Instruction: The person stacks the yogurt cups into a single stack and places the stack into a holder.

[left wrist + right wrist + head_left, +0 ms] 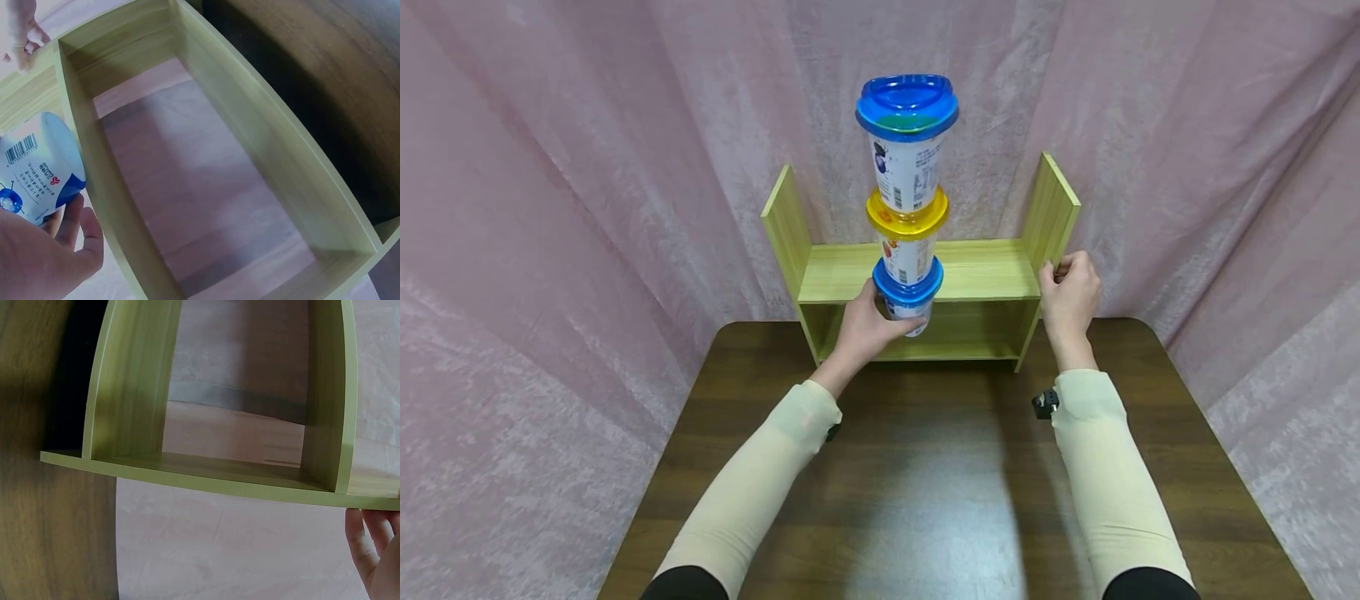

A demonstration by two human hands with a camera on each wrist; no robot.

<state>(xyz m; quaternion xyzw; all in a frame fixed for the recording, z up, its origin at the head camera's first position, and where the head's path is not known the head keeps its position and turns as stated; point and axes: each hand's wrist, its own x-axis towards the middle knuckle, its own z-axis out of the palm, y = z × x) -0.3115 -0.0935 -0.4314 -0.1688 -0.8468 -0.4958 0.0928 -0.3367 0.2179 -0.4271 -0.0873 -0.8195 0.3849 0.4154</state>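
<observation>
Three lidded printed cups stand in a stack in the head view: a blue-lidded top cup (910, 171), a yellow-lidded middle cup (908, 258) and a blue-lidded bottom cup (912, 310). My left hand (863, 327) grips the bottom cup, its thumb across the front. In the left wrist view this cup (40, 165) shows a barcode and fruit print by the middle board. A small light-wood shelf (842, 273) stands behind the stack. My right hand (1071, 296) holds the front edge of its right side panel (206, 482), with fingertips against the outer face.
The shelf stands at the back of a dark brown wooden table (925, 467). A pink curtain (647, 167) hangs behind and around it. A small black device (1045, 404) sits at the right wrist.
</observation>
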